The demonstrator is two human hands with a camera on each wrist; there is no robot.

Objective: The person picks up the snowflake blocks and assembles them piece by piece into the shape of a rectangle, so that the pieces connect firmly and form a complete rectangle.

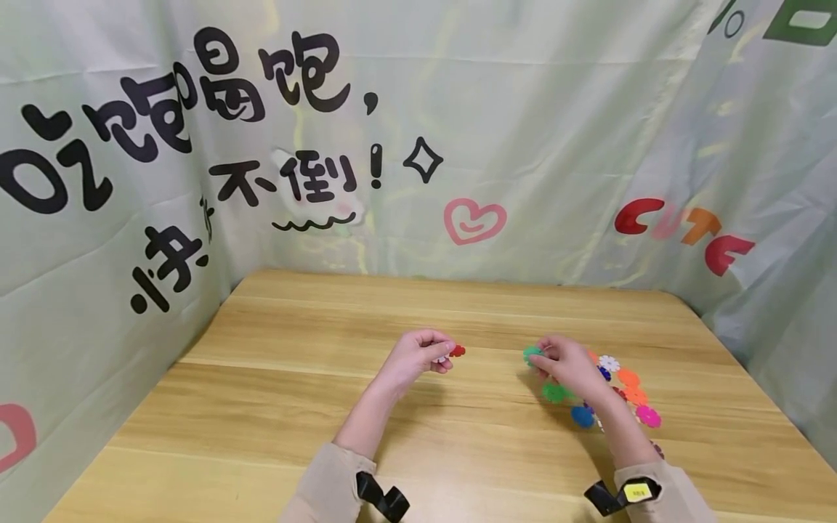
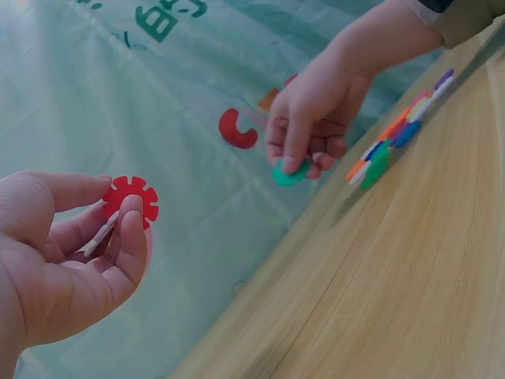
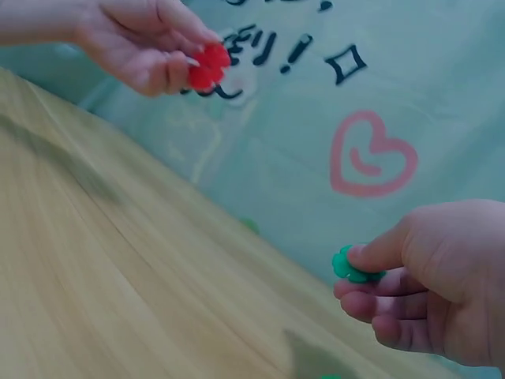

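My left hand (image 1: 413, 357) pinches a red notched plastic disc (image 2: 130, 197) above the table, left of centre. A whitish piece (image 2: 100, 234) shows edge-on against the red disc, partly hidden by the fingers; whether the two are joined I cannot tell. My right hand (image 1: 570, 365) is raised over the table to the right and holds a green flower-shaped disc (image 3: 353, 265) between thumb and fingers. The two hands are apart, with the discs facing each other across a gap.
Loose flower discs lie on the wooden table (image 1: 275, 407) beneath and beside the right forearm, among them a green disc (image 1: 554, 393), a blue disc (image 1: 582, 416) and a pink disc (image 1: 649, 416). A printed cloth (image 1: 523, 131) hangs behind the table and along its sides.
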